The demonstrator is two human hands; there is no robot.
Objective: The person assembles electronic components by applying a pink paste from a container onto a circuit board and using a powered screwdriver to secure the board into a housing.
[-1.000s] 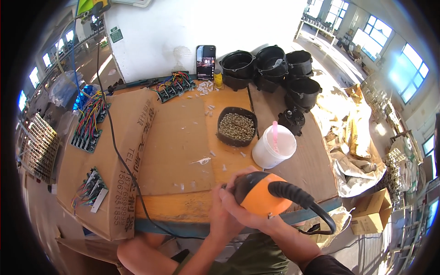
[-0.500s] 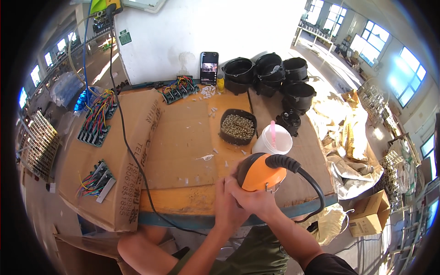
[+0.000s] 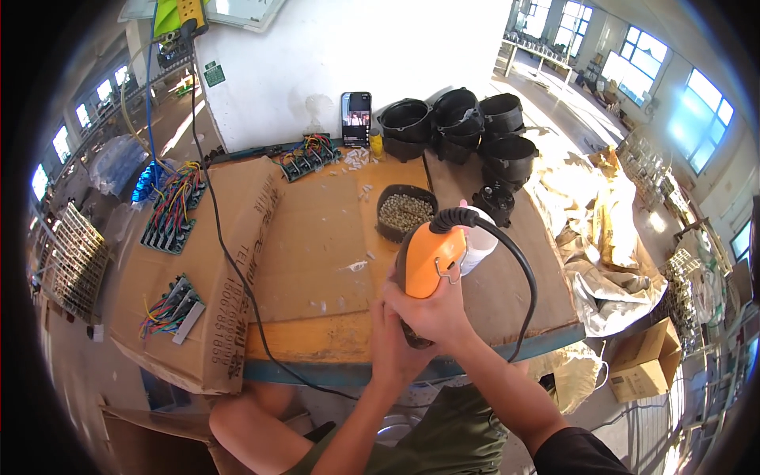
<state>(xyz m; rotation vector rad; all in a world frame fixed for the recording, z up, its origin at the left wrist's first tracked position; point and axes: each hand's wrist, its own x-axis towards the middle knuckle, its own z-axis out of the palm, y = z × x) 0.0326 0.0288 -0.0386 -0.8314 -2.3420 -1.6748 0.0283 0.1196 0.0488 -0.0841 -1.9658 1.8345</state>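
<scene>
My right hand [image 3: 435,315] is wrapped round an orange-and-black corded power tool [image 3: 427,265], held above the table's near edge. The tool's thick black cord loops off to the right. Pressed close beside it, my left hand [image 3: 396,344] has its fingers curled at the lower end of the tool. Something dark [image 3: 416,338] shows between the two hands; its kind is hidden. Beyond the tool stand a dark square bowl [image 3: 383,224] of small brass-coloured pieces and a white cup [image 3: 481,247], which the tool and cord partly cover.
Black round housings [image 3: 507,158] are stacked at the back right. A phone [image 3: 356,119] leans against the white panel. Circuit boards with coloured wires [image 3: 172,207] lie on a cardboard box [image 3: 229,332] at left. A thin black cable [image 3: 226,237] crosses the table. Sacking [image 3: 606,253] hangs at right.
The tool has tipped more upright, its corded end rising and shifting left over the white cup's near side. Both hands stay together around it. The view has shifted slightly.
</scene>
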